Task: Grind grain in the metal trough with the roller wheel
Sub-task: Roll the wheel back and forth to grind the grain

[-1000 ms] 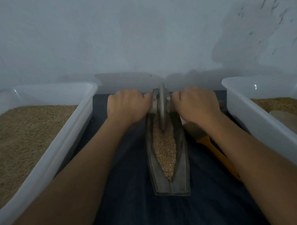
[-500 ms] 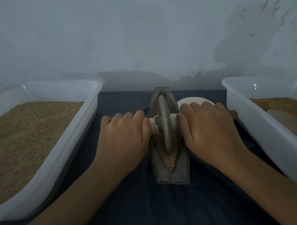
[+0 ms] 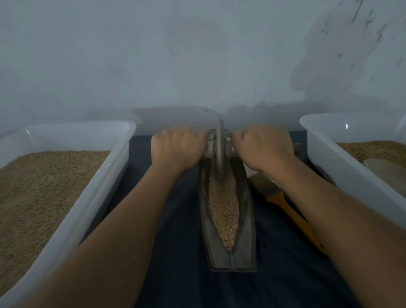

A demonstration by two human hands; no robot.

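A narrow boat-shaped metal trough [image 3: 245, 224] lies lengthwise on the dark cloth in the middle, filled with tan grain [image 3: 223, 206]. The metal roller wheel [image 3: 219, 153] stands upright on edge at the trough's far end. My left hand [image 3: 177, 148] grips the axle handle on the wheel's left side. My right hand [image 3: 262, 145] grips the handle on its right side. Both arms are stretched forward, and the handles are hidden inside my fists.
A white plastic tub [image 3: 101, 195] full of grain stands at the left. Another white tub [image 3: 332, 164] with grain and a flat scoop [image 3: 391, 176] stands at the right. A brush with an orange handle [image 3: 290, 210] lies under my right forearm. A wall rises close behind.
Half a second ago the wheel and both hands were near the trough's middle. They have rolled away from me to the far end, uncovering the grain.
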